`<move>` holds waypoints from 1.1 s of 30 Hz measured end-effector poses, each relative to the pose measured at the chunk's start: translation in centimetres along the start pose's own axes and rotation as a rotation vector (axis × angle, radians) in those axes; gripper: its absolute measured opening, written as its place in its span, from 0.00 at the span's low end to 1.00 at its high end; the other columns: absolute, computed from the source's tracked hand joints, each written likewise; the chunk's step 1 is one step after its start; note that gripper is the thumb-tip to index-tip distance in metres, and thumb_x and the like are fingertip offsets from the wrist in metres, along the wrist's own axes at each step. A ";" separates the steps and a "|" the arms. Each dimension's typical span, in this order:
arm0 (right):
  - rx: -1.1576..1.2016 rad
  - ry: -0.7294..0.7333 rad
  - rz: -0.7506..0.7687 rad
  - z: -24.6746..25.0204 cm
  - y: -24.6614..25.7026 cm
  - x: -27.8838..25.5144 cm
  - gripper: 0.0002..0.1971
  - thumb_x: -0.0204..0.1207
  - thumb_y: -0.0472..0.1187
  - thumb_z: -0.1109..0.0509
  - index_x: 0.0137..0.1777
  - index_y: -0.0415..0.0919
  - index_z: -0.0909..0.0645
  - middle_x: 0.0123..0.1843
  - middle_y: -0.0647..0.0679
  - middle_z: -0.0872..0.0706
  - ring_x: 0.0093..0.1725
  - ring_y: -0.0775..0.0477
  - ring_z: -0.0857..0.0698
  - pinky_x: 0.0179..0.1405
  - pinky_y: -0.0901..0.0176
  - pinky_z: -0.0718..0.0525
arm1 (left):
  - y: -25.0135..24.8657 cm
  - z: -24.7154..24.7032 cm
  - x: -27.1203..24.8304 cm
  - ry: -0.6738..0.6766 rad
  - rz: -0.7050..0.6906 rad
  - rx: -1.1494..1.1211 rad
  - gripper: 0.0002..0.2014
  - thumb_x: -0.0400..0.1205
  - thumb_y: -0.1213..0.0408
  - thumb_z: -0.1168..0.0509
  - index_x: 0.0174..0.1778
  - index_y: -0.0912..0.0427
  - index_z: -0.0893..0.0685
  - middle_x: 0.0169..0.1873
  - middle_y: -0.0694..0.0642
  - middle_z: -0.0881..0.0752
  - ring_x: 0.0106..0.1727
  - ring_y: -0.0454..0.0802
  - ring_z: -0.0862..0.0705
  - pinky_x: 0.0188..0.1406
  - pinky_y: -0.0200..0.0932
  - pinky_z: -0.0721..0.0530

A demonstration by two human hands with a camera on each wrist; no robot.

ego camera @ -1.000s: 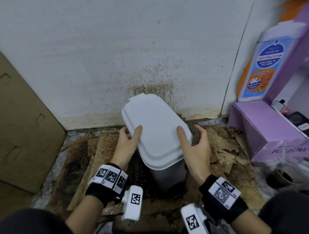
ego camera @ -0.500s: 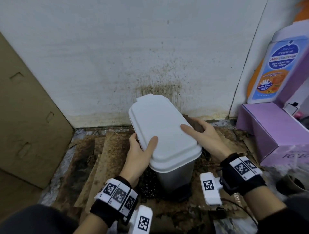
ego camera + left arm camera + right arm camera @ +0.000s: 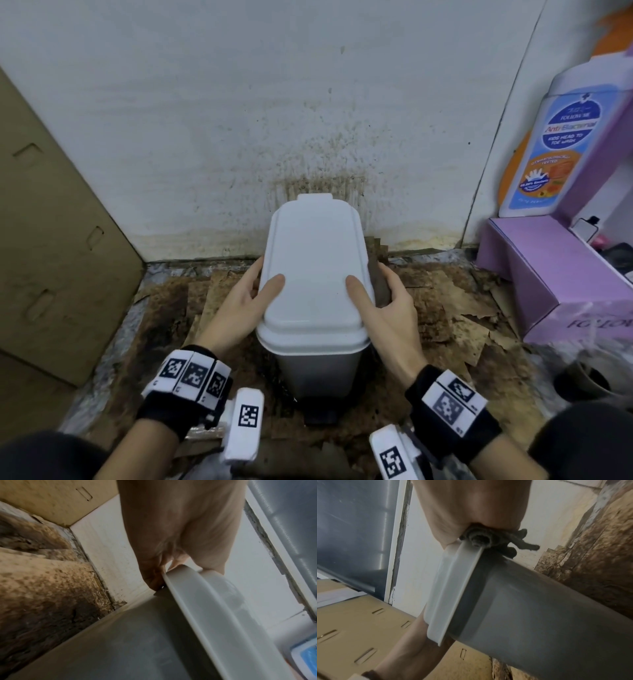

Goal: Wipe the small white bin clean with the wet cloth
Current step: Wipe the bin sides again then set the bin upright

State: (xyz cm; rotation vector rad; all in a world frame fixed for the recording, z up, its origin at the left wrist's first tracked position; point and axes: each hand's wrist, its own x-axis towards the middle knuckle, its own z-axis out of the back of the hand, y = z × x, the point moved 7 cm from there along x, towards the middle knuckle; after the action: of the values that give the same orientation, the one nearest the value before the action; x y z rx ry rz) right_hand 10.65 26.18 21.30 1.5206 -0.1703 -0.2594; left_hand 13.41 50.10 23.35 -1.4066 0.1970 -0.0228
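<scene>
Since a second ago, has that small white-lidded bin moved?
Yes. The white-lidded bin has turned square to the stained wall, its lid no longer angled leftward.

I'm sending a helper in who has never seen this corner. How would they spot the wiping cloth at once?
Start at the stained white wall; the small bin with the white lid stands against it. At the lid's right edge, the right hand presses a dark grey-brown cloth to the bin. It is the only soft, dark thing touching the bin.
</scene>
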 end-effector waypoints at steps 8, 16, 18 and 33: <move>-0.045 0.017 0.023 -1.2 -0.3 -0.3 0.34 0.81 0.63 0.29 0.85 0.57 0.31 0.77 0.58 0.19 0.74 0.51 0.18 0.74 0.42 0.17 | 1.2 1.0 -0.9 -0.099 0.006 0.036 0.28 0.86 0.45 0.34 0.83 0.39 0.30 0.69 0.38 0.15 0.64 0.37 0.12 0.65 0.48 0.12; -0.129 -0.027 0.059 -0.2 -0.5 1.4 0.23 0.91 0.54 0.41 0.84 0.53 0.28 0.76 0.52 0.17 0.71 0.48 0.16 0.72 0.37 0.17 | 1.0 0.9 -1.3 -0.091 0.011 0.042 0.25 0.85 0.43 0.34 0.79 0.34 0.29 0.69 0.38 0.16 0.61 0.36 0.12 0.55 0.37 0.11; -0.148 -0.063 0.083 0.3 -0.3 1.8 0.23 0.91 0.55 0.41 0.84 0.53 0.29 0.80 0.53 0.20 0.77 0.47 0.20 0.77 0.38 0.20 | 1.3 1.1 -1.3 -0.114 0.021 0.085 0.32 0.81 0.34 0.33 0.82 0.35 0.30 0.72 0.42 0.18 0.66 0.42 0.14 0.64 0.48 0.12; -0.808 0.560 0.742 -6.9 6.5 -2.0 0.31 0.91 0.53 0.40 0.91 0.53 0.45 0.73 0.53 0.19 0.70 0.52 0.24 0.72 0.49 0.27 | 2.6 1.7 -0.6 -0.147 -0.048 0.301 0.22 0.90 0.35 0.55 0.75 0.29 0.24 0.71 0.40 0.19 0.74 0.41 0.22 0.77 0.60 0.24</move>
State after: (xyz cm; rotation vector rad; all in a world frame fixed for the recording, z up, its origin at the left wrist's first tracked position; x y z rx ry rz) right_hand 10.95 33.57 27.60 0.6068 -0.1443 0.6277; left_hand 12.85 52.27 21.14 -1.1077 0.0352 0.0112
